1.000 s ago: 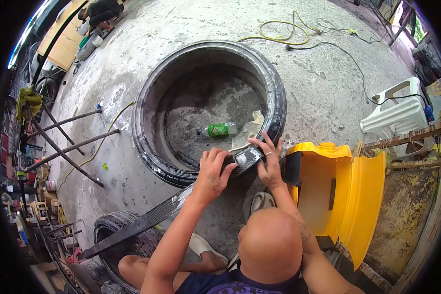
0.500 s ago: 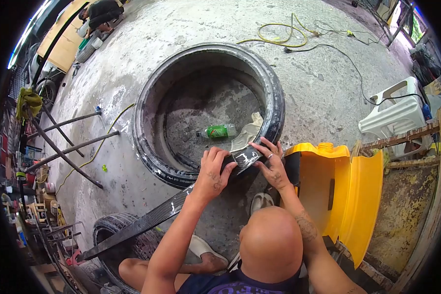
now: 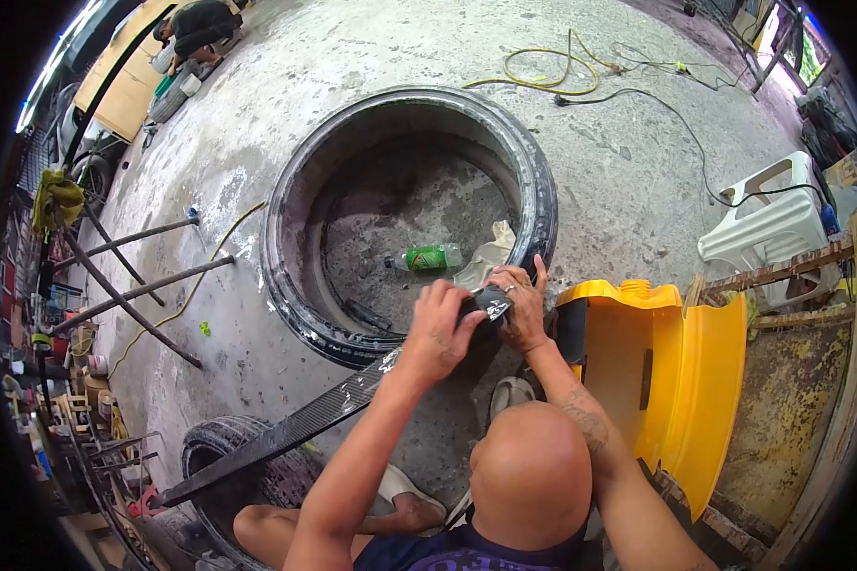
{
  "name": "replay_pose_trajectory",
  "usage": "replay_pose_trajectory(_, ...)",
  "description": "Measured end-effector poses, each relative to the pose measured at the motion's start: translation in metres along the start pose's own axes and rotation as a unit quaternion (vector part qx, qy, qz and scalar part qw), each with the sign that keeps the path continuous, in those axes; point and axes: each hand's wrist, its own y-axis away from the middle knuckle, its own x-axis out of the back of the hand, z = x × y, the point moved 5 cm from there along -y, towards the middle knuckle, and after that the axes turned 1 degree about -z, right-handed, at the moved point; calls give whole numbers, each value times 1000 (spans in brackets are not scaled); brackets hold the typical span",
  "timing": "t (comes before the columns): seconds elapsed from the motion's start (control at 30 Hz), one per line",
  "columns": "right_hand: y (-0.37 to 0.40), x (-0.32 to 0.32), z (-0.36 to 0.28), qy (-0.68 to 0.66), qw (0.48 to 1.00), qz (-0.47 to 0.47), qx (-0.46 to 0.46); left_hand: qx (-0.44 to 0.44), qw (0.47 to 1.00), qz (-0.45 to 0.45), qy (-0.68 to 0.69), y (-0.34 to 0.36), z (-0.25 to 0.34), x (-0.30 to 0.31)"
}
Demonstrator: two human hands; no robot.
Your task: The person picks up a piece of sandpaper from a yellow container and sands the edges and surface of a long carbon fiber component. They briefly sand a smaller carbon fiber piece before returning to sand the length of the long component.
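A long black strip with a woven, carbon-like pattern (image 3: pixel 290 428) runs from the lower left up to my hands. White smears mark its upper end. My left hand (image 3: pixel 440 328) is closed round that end, fingers bent over its edge. Beside it, my right hand (image 3: pixel 522 312), with a ring on one finger, grips the tip of the strip. Both hands are at the near rim of a large tire (image 3: pixel 290 314) lying flat on the floor. A pale cloth (image 3: pixel 490 255) hangs over the tire's rim just beyond my hands.
Inside the large tire lies a green-labelled plastic bottle (image 3: pixel 427 257). A smaller tire (image 3: pixel 200 438) sits under the strip's lower part. To the right stand a yellow panel (image 3: pixel 700 381) and a white plastic stool (image 3: pixel 762 228). A metal stand's legs (image 3: pixel 152 290) spread at left; a person (image 3: pixel 200 29) crouches far off.
My right hand has closed more tightly round the strip's end and turned it. Both hands have shifted slightly right, the strip moving with them.
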Motion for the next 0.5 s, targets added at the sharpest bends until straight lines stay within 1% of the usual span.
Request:
replay_pose_trajectory(0.07, 0, -3, 4, 5, 1000, 3, 3, -26, 999, 15, 15, -14, 17, -12)
replay_pose_trajectory(0.13, 3, 1, 5, 12, 1000, 5, 2, -31, 999, 4, 30, -13, 20, -10)
replay_pose_trajectory(0.2, 1, 1, 2, 20, 999, -35, 16, -62, 998, -7, 31, -3, 13, -5)
replay_pose_trajectory(0.23, -2, 3, -1, 0, 1000, -25, 12, -65, 997, -9, 32, 0, 12, -3)
replay_pose_trajectory(0.3, -2, 2, -1, 9, 1000, -22, 15, -34, 999, -18, 18, 5, 8, -3)
replay_pose_trajectory(0.33, 3, -2, 3, 8, 1000, -27, 13, -51, 998, -5, 30, -8, 14, -14)
replay_pose_trajectory(0.4, 6, -8, 11, 52, 998, 3, 29, -50, 999, 1, 19, -39, 27, -35)
replay_pose_trajectory(0.43, 6, -7, 10, 53, 998, 1, 28, -53, 999, 3, 10, -47, 32, -39)
replay_pose_trajectory(0.47, 7, -5, 9, 41, 999, -3, 33, -48, 998, -1, 39, -47, 32, -36)
replay_pose_trajectory(0.5, 5, -2, 6, 29, 999, -5, 40, -46, 998, -1, 39, -38, 31, -33)
